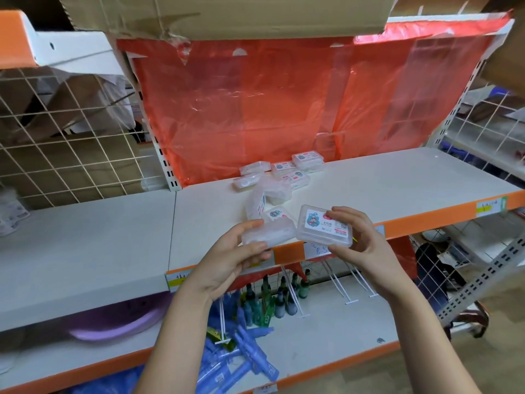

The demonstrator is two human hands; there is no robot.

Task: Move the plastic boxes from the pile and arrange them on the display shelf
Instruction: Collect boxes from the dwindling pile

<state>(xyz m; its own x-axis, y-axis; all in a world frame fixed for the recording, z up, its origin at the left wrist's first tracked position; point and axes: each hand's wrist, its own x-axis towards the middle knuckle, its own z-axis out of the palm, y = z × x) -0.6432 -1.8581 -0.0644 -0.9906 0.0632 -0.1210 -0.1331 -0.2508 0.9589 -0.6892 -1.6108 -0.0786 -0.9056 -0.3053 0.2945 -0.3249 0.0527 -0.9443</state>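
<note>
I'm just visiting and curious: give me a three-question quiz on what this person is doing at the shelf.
1. True or false: each hand holds a clear plastic box.
2. Which box shows its printed label face-up? A) the left hand's B) the right hand's
3. What hangs behind the pile?

Key
1. True: the left hand grips one box, the right hand another box.
2. B
3. A red plastic sheet, behind the pile on the display shelf.

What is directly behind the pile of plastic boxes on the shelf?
A red plastic sheet hangs right behind the pile of plastic boxes on the display shelf. It covers the shelf's back panel, so whatever is behind it can't be seen.
</note>
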